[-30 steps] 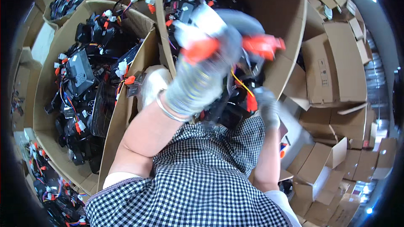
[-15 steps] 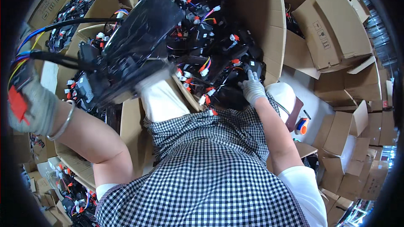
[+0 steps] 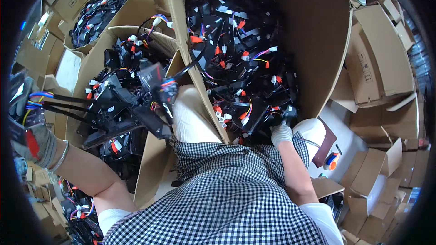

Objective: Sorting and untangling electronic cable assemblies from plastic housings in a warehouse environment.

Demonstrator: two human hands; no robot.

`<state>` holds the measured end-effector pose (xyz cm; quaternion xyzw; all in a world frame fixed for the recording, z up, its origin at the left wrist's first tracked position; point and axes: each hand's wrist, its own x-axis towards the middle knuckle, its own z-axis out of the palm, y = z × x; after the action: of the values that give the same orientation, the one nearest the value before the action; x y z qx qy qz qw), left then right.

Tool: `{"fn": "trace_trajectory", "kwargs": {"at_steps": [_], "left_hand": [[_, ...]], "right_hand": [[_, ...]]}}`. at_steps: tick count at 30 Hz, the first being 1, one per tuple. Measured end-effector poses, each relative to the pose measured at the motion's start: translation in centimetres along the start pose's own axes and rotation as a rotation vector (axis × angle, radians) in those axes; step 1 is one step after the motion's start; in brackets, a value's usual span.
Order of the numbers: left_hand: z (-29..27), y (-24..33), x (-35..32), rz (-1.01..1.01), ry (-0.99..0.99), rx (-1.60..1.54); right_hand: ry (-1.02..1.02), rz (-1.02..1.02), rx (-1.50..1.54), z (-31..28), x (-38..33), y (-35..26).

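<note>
My left hand [image 3: 41, 143], in a pale knit glove, is at the far left, closed round the cable ends of several black plastic boxed units [image 3: 118, 109]. Coloured wires and a red tab show at its fingers. The units hang by black cables over the left carton [image 3: 152, 163], which holds more of them. My right hand [image 3: 282, 135], gloved too, is at the near right corner of the big carton [image 3: 334, 63]. Its fingers are closed on a small black unit [image 3: 289, 111] and partly hidden. Black units with red and white plugs [image 3: 245, 56] fill this carton.
Another full carton [image 3: 131, 7] stands at the far left. Cardboard boxes [image 3: 386, 59] are stacked on the right. A roll of orange tape [image 3: 332, 163] lies on the floor beside my right knee. The big carton's wall [image 3: 193, 63] rises between both cartons.
The hanging black units have swung down and left, away from the big carton, over the left carton. My left hand has lowered slightly. My right hand's fingers have drawn in at the small unit.
</note>
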<state>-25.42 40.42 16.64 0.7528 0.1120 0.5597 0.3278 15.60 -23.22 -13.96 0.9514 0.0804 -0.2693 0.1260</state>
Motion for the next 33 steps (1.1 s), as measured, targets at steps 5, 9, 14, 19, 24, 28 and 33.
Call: {"fn": "trace_trajectory", "kwargs": {"at_steps": [5,9,14,19,24,28,33], "left_hand": [[7.0,10.2,1.3,0.0,0.007,0.232],[6.0,10.1,3.1,-0.011,0.15,0.255],[3.4,4.7,6.1,-0.233,0.337,0.327],[12.6,2.4,4.4,-0.457,0.521,0.49],[30.8,16.0,-6.0,-0.325,-0.144,0.026],[42.3,17.8,-14.0,0.167,-0.918,0.445],[50.7,8.9,-25.6,-0.579,-1.069,0.896]], "right_hand": [[0.145,-0.615,0.275,-1.9,0.5,4.0],[0.426,-0.263,-0.075,-7.7,-3.8,9.5],[0.707,-0.24,0.095,-7.1,-5.1,18.3],[0.972,0.446,0.02,-11.5,-10.5,22.1],[1.497,0.764,0.237,-15.9,-23.4,25.0],[1.827,0.384,0.303,-13.9,-22.0,25.6],[1.813,-0.019,0.538,-15.6,-23.8,17.3]]}}
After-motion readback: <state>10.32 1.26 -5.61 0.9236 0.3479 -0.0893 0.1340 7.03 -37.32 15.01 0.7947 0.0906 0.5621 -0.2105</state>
